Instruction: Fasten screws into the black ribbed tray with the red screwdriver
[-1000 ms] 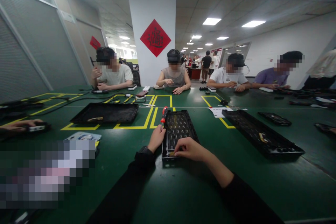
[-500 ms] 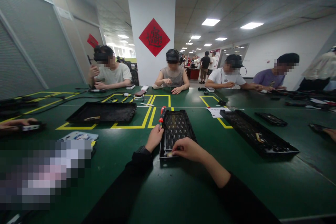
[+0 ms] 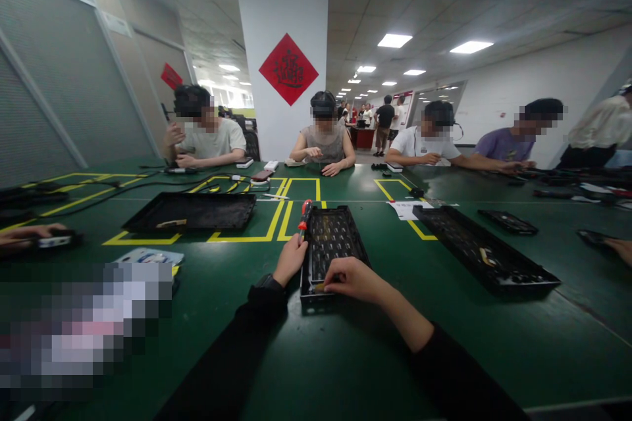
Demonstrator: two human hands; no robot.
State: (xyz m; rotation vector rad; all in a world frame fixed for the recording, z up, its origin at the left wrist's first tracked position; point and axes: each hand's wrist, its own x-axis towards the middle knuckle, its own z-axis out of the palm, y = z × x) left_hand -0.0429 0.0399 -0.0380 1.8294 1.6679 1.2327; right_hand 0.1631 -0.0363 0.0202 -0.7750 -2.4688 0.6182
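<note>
My left hand is closed round the lower end of a red and black screwdriver, beside the left edge of a black tray. The screwdriver's handle points away from me. Rows of small light marks cover the tray's inside. Over the tray's near end, the fingers of my right hand pinch a small yellowish piece, which is partly hidden by the fingertips.
Another black tray lies at the left and a long one at the right. Cables run across the back left. Several people sit round the green table. A person's hand is at the far left.
The yellowish piece under my right fingertips looks slightly tilted compared with before. Both my hands stay in nearly the same place, and the view has shifted slightly.
</note>
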